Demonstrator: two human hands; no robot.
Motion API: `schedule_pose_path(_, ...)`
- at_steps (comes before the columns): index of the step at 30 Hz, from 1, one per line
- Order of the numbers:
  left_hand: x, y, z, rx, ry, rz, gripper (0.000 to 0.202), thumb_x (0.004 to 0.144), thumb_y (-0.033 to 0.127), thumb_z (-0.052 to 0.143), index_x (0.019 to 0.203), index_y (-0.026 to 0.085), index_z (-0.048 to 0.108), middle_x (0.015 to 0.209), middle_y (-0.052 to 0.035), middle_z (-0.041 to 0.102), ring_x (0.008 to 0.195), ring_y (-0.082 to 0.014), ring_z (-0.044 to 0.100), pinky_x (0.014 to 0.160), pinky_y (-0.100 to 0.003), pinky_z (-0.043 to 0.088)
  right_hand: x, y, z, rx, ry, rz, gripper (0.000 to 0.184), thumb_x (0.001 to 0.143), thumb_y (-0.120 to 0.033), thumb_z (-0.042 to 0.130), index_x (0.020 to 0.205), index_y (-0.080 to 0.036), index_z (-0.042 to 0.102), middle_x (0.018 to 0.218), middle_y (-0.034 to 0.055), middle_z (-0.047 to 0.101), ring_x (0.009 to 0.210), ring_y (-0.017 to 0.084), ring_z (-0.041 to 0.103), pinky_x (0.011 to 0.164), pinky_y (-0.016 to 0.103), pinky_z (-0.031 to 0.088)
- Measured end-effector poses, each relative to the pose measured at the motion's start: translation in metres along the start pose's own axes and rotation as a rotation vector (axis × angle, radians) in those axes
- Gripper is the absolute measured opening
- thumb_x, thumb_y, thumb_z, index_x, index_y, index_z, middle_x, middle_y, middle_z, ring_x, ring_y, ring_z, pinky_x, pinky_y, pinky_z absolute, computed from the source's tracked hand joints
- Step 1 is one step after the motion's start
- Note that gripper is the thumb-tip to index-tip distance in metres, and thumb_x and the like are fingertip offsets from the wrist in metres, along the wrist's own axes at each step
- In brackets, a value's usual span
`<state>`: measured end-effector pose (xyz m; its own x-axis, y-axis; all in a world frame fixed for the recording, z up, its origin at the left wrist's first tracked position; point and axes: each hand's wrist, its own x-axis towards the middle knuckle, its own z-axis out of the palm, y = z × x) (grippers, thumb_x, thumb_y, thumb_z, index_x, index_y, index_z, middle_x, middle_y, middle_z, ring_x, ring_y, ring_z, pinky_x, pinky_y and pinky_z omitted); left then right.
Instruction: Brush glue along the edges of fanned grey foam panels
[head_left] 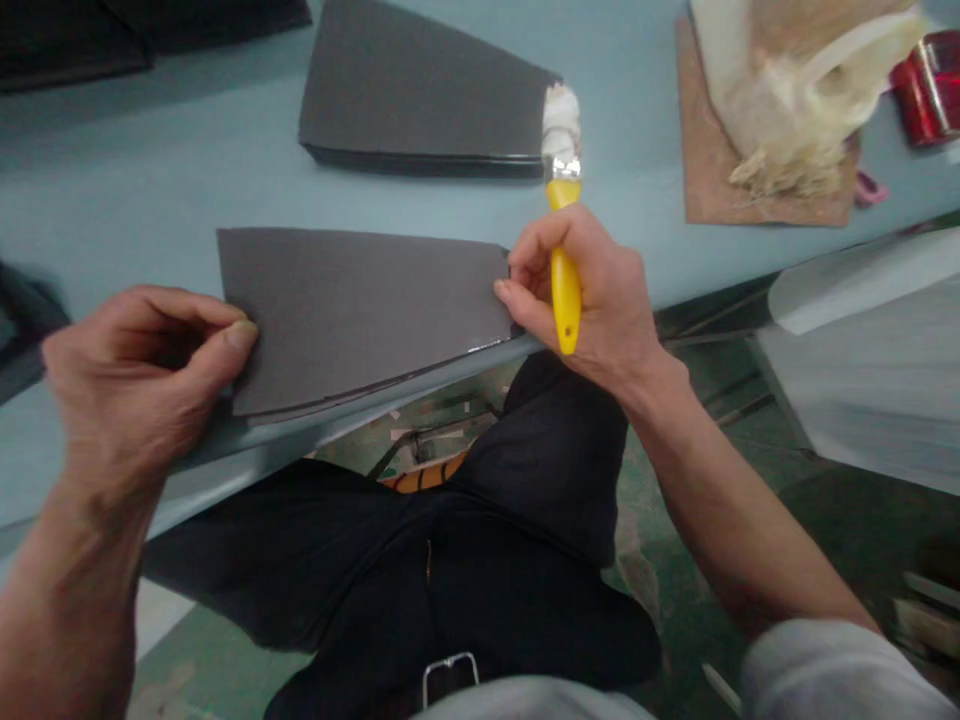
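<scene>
A dark grey tapered sheet (pixel 360 310) lies at the front edge of the pale blue table (pixel 150 170). My left hand (pixel 142 375) pinches its left end between thumb and curled fingers. My right hand (pixel 592 295) is closed round the yellow handle of a brush (pixel 564 230), whose white bristles point away from me. The fingertips of that hand also touch the sheet's right end.
A stack of similar dark grey sheets (pixel 420 95) lies farther back. At the back right, a brown board (pixel 750 170) carries a whitish fibrous lump (pixel 795 90), beside a red tin (pixel 930 90). Dark material sits at the far left. My lap is below the table edge.
</scene>
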<state>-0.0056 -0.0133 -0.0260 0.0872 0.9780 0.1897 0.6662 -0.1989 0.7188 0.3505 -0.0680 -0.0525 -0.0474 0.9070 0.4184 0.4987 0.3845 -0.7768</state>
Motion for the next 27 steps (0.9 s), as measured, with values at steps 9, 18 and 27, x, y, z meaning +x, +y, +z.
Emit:
schedule_pose_path(9,0.004,-0.001,0.005,-0.058,-0.029,0.069,0.019,0.078,0.037,0.08,0.085,0.019,0.08,0.076,-0.0018,0.077,0.063,-0.0099,0.061,0.06,-0.021,0.048,0.0,0.006,-0.001,-0.071,0.019,-0.025,0.019,0.09,-0.026,0.081,0.102,-0.027,0.066,0.085,-0.0013,0.071,0.071,0.015,0.067,0.071,0.031,0.06)
schedule_pose_path(18,0.004,0.001,0.003,-0.092,-0.083,0.065,0.024,0.079,0.04,0.08,0.087,0.018,0.08,0.076,-0.0012,0.076,0.063,-0.0097,0.06,0.059,-0.021,0.047,0.0,0.007,-0.001,-0.094,0.006,-0.001,0.018,0.09,-0.028,0.078,0.103,-0.025,0.066,0.087,-0.0006,0.07,0.073,0.016,0.066,0.073,0.032,0.06)
schedule_pose_path(27,-0.001,0.022,-0.011,0.134,-0.028,0.286,0.017,0.092,0.036,0.074,0.091,0.02,0.078,0.085,-0.0004,0.075,0.074,-0.0131,0.065,0.074,-0.027,0.05,-0.001,0.007,0.005,-0.065,0.04,-0.005,0.019,0.09,-0.029,0.078,0.104,-0.024,0.065,0.084,-0.0021,0.069,0.069,0.013,0.064,0.071,0.028,0.059)
